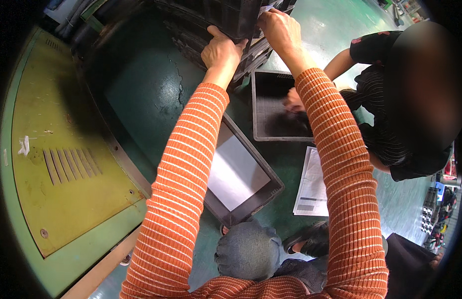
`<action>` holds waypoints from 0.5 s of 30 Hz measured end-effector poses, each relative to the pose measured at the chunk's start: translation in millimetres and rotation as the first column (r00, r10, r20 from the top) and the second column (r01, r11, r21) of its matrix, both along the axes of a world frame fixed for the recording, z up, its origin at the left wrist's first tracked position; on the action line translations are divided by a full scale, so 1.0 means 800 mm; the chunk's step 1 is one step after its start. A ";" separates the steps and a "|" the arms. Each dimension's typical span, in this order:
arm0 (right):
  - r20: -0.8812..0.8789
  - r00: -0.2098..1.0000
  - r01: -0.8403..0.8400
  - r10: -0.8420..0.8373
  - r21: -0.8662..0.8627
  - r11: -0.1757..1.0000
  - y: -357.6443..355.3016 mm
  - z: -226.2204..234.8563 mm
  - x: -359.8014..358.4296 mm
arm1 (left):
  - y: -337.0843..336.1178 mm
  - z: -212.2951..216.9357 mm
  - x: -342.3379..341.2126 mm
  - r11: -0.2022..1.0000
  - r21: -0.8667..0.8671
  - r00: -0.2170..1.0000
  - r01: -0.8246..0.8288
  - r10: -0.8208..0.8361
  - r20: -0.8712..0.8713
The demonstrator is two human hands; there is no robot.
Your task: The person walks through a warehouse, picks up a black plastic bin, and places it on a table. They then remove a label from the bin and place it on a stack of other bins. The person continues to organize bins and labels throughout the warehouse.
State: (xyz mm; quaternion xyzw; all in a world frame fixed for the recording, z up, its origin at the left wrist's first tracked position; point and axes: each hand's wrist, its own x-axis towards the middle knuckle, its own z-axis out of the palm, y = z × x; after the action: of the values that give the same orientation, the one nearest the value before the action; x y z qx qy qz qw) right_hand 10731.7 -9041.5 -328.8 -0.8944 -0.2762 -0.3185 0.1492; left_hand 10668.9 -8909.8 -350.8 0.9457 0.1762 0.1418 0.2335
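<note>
Both arms reach forward to a stack of black plastic crates (218,15) at the top of the view. My left hand (223,51) grips the near side of a crate, thumb and one finger spread along it; its other fingers are hidden. To the right, my right hand (282,31) is closed at the stack's edge, its fingertips pinching a piece of white paper (265,9) that shows only in part. Below my hands, a dark shallow tray (226,215) lies on the floor with a white sheet (237,172) in it.
Another dark tray (256,107) sits right of the stack, a co-worker's blurred hand (293,101) reaching into it. That person (375,89) crouches at the right. Printed sheets (311,187) lie on the green floor (286,172). A yellow-green metal cabinet (66,124) stands at the left.
</note>
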 end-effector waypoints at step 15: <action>0.093 0.996 -0.015 -0.010 0.263 0.965 -0.023 0.008 -0.011 | 0.000 -0.002 0.002 0.999 -0.012 0.997 0.042 -0.043 -0.058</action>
State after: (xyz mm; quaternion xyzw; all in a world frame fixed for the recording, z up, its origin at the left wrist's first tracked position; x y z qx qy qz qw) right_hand 10722.5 -9060.1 -322.1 -0.8503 -0.2392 -0.3938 0.2542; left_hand 10670.6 -8909.5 -352.7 0.9517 0.1635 0.1082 0.2365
